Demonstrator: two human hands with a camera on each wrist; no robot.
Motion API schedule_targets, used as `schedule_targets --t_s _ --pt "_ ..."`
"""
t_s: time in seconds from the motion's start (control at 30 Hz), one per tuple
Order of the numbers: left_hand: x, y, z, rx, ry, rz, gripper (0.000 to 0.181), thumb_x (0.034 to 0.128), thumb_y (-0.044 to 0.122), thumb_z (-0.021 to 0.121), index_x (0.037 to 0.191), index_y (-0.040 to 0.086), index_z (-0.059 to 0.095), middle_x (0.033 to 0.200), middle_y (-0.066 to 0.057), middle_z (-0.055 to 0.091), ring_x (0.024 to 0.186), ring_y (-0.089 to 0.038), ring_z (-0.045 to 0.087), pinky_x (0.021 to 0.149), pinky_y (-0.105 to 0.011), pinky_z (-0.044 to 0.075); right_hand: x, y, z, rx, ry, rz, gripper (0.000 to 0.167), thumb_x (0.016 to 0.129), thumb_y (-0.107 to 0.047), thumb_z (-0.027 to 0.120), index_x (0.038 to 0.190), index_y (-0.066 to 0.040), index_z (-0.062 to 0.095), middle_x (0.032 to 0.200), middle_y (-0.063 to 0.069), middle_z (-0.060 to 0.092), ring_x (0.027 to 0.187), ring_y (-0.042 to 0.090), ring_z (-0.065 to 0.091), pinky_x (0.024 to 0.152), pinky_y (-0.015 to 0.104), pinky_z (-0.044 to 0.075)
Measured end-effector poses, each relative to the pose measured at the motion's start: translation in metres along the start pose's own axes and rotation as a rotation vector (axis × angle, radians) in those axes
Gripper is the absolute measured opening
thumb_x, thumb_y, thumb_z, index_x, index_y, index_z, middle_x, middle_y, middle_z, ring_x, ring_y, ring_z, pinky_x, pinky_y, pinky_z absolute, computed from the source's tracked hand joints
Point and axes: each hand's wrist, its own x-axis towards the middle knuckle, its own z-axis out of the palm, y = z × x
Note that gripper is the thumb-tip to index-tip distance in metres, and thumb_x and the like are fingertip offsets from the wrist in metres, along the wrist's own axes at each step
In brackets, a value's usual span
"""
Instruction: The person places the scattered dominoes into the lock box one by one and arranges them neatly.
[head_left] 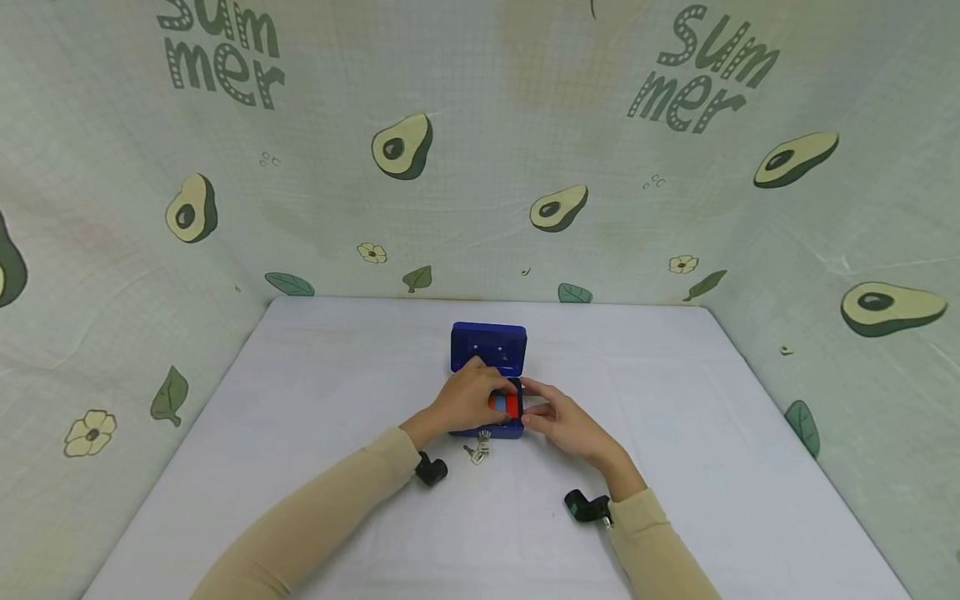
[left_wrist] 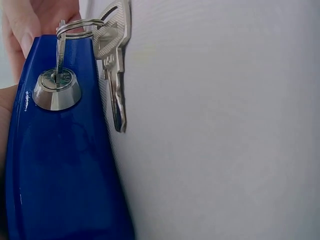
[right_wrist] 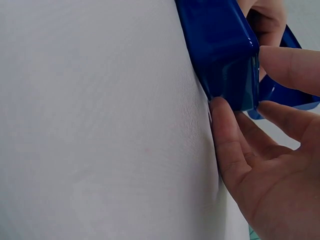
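A small blue metal cash box (head_left: 512,432) stands on the table with its lid (head_left: 488,346) raised at the back. My left hand (head_left: 467,400) reaches into the box from the left, thumb and fingers about a small red and light-blue item (head_left: 512,406), whose kind is unclear. My right hand (head_left: 564,423) touches the box's right end; in the right wrist view its fingers (right_wrist: 227,130) lie against the end wall, fairly straight. On the box front sits a round lock (left_wrist: 57,90) with a key in it. A second key (left_wrist: 116,75) hangs from the ring.
White cloth covers the table (head_left: 360,517). Behind and at both sides hangs a pale curtain (head_left: 480,92) printed with avocados and leaves. Each wrist carries a black camera, one at the left wrist (head_left: 431,470) and one at the right wrist (head_left: 587,507).
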Motion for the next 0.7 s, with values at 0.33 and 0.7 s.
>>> schedule_targets --t_s 0.33,0.7 --pt "0.0013 -0.0016 0.0030 0.029 -0.003 0.001 0.038 0.0872 0.036 0.089 0.123 0.024 0.080 0.118 0.006 0.076 0.103 -0.016 0.049 0.087 -0.029 0.047 -0.0004 0.0006 -0.0007 -0.003 -0.011 -0.020 0.070 0.106 -0.017 0.065 0.167 -0.009 0.032 0.165 0.022 0.039 0.137 0.040 0.057 0.108 0.051 0.052" --pt "0.0016 0.0026 0.0008 0.066 -0.001 0.013 0.037 0.0866 0.036 0.089 0.120 0.023 0.082 0.112 0.004 0.077 0.100 -0.017 0.049 0.085 -0.030 0.046 -0.0006 -0.0001 -0.0005 -0.010 -0.006 -0.011 0.070 0.106 -0.017 0.065 0.167 -0.011 0.032 0.165 0.020 0.040 0.137 0.039 0.057 0.108 0.050 0.052"
